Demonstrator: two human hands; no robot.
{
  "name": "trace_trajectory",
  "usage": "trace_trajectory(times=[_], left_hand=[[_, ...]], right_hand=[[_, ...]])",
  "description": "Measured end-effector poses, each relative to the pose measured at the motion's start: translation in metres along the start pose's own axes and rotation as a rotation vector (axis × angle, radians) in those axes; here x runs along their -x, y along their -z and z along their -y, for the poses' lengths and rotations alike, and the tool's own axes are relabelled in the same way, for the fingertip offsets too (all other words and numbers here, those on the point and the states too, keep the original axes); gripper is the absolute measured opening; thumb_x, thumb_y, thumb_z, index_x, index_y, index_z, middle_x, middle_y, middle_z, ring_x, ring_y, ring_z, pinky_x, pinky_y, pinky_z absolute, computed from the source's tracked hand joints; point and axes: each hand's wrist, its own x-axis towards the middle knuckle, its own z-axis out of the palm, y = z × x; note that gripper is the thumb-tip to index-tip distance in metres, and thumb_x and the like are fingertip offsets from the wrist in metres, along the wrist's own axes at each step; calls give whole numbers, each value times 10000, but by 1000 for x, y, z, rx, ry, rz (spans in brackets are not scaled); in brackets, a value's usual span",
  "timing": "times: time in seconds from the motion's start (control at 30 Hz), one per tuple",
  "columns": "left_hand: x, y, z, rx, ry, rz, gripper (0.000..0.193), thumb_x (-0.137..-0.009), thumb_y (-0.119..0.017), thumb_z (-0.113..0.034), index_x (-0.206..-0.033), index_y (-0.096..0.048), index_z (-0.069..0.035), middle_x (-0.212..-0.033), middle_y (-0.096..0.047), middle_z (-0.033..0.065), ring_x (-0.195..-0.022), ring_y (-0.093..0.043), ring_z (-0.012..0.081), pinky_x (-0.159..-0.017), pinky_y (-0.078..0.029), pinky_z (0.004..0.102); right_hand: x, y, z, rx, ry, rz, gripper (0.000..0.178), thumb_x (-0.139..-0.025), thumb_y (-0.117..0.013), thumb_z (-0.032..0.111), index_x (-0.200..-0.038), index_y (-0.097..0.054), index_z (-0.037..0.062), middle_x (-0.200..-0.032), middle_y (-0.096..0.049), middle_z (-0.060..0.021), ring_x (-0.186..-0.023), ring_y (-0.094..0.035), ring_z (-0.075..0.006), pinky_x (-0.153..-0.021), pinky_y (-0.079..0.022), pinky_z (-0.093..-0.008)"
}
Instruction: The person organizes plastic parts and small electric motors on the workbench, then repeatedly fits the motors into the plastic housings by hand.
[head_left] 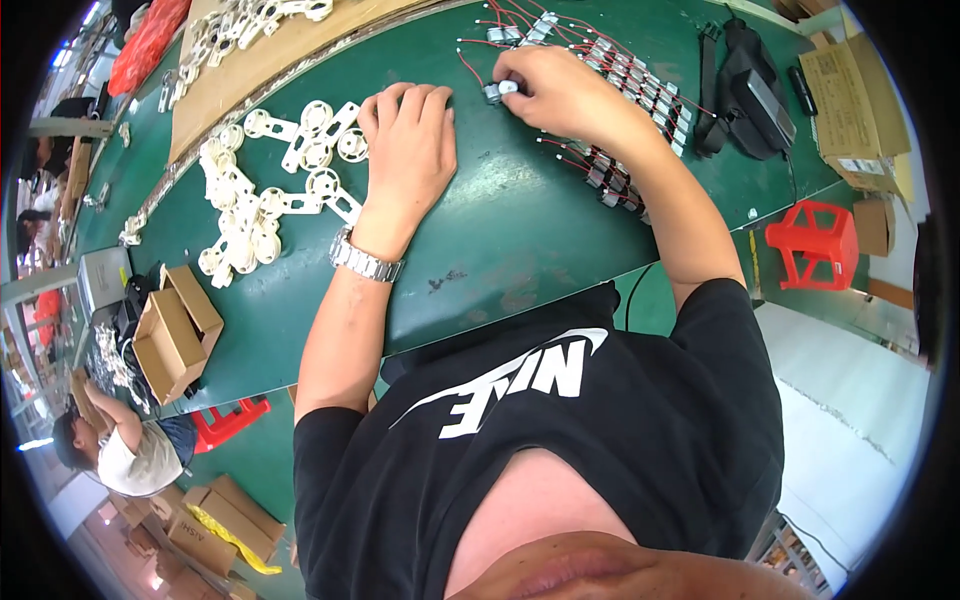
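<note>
The right hand (560, 95) pinches one small motor (497, 92) on the green table (500, 240), the left hand (408, 145) lies flat and empty, and many wired motors (625, 120) and white frames (270, 190) seem still unjoined.

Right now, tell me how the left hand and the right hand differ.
The left hand lies flat, palm down, on the green table, empty; the right hand is curled, pinching a small motor. The left wrist bears a metal watch; the right is bare. Both are ungloved.

Left hand (408, 150) lies flat, palm down (fingers together), while the right hand (555, 92) curls, fingers pinched.
</note>
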Motion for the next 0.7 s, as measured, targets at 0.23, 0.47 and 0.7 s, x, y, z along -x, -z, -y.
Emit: trace_trajectory(times=[0.23,0.47,0.7], left_hand=[[3,0,4,24,14,-17,267,-921,-668,-82,-1187,-654,-86,-1148,-655,57,-1171,-562,284,-1040,-373,456],[-3,9,-5,208,60,-123,336,-928,-701,-111,-1254,-635,-61,-1163,-663,89,-1161,-568,299,-1027,-390,453],[3,11,-6,526,292,-78,293,-967,-732,-176,-1223,-674,-45,-1058,-702,98,-976,-651,238,-888,-489,371]], right_hand=[[-4,22,-4,-113,-28,-106,247,-984,-674,197,-1178,-706,48,-875,-708,-96,-763,-660,-192,-678,-524,-352],[-12,20,-4,-741,-139,-9,255,-998,-676,171,-1218,-695,45,-997,-727,-50,-871,-687,-133,-756,-553,-285],[-14,22,31,-1071,-186,-34,248,-1027,-678,285,-1133,-668,60,-778,-631,10,-667,-589,-80,-586,-465,-207]])
